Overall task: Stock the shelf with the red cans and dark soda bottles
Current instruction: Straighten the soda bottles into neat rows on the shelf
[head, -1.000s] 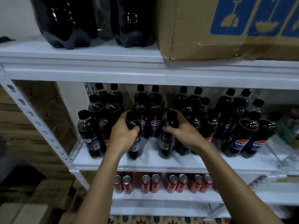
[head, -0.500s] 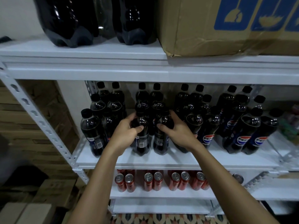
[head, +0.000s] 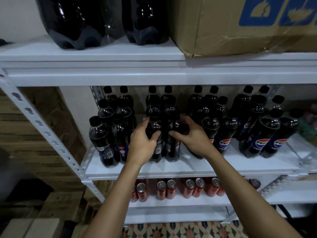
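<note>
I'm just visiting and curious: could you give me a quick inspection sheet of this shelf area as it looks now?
Surface: white middle shelf, bare strip along its front.
Job's things: dark soda bottles in rows on it; red cans on the shelf below.
Clutter: cardboard box and large dark bottles on top shelf.
Hands: left hand and right hand each grip a front bottle.
Cables: nothing seen.
Surroundings: brick wall, patterned floor.

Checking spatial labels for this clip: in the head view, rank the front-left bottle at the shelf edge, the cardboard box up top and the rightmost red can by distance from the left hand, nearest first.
1. Front-left bottle: middle shelf, just left of the left hand.
2. Rightmost red can: lower shelf, down and to the right.
3. Cardboard box: top shelf, up and to the right.
</note>
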